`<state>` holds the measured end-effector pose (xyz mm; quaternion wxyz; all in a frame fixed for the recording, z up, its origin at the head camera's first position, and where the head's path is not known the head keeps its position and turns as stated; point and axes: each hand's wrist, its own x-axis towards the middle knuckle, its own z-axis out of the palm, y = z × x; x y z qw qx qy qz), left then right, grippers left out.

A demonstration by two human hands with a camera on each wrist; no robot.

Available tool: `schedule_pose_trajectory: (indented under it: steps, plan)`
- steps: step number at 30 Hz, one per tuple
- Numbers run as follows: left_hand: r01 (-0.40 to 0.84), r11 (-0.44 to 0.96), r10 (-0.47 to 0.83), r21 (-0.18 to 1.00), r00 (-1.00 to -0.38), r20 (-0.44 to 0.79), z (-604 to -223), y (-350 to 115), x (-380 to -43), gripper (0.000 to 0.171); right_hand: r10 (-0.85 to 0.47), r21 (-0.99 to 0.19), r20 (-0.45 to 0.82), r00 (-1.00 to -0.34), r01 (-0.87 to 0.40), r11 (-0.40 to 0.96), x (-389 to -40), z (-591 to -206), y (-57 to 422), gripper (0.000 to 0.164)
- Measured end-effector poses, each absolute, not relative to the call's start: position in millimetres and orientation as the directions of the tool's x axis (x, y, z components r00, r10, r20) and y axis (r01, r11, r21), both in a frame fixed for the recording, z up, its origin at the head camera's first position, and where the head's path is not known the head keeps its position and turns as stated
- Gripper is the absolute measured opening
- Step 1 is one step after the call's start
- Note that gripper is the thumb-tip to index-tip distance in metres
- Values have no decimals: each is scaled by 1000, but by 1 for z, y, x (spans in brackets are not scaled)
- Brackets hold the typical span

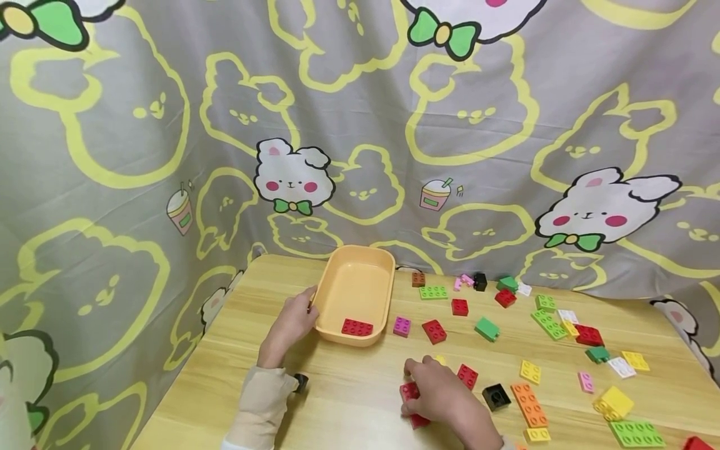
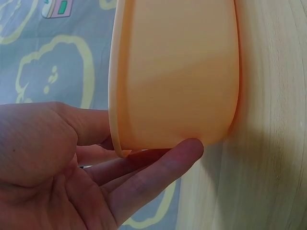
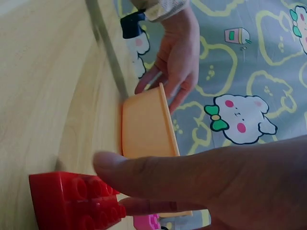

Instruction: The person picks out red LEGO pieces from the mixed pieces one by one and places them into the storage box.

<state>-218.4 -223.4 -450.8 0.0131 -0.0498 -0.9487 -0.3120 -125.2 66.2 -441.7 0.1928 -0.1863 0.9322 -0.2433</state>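
My left hand (image 1: 292,319) holds a light-orange plastic tray (image 1: 322,306) by its left side, near the front corner. In the left wrist view the thumb goes behind the rim, and the other fingers lie along the outer wall. A red brick (image 1: 357,327) with two rows of studs lies inside the tray at the near end. My right hand (image 1: 441,394) is over another red brick (image 1: 409,392) on the table. Its thumb tip (image 3: 108,163) lies over the studs, and a fingertip comes close to the brick's end. Part of that brick is hidden under the hand.
Loose bricks spread over the table's right side: a magenta one (image 1: 402,326), a red one (image 1: 434,331), a black one (image 1: 496,397), a long orange one (image 1: 529,405) and several others. A patterned curtain (image 1: 360,125) hangs behind the wooden table (image 1: 225,362) and along its left.
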Motion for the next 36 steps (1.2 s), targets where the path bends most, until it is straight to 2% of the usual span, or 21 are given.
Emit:
schedule_pose_trajectory:
  steps: [6, 15, 26, 36]
  plan:
    - [103, 800, 83, 591, -995, 60, -454, -223, -219, 50, -410, -500, -285, -867, -230, 835, -124, -447, 61, 44]
    - [98, 785, 77, 611, -995, 61, -454, -222, -216, 51, -420, -472, -197, -886, -289, 833, -118, -452, 54, 30]
    - [110, 779, 87, 617, -994, 67, -455, -222, -218, 49, -414, -472, -228, -881, -271, 839, -118, -450, 58, 25]
    - [100, 779, 89, 619, -995, 49, -455, -222, -216, 50, -415, -429, -81, -906, -344, 835, -121, -439, 67, 20]
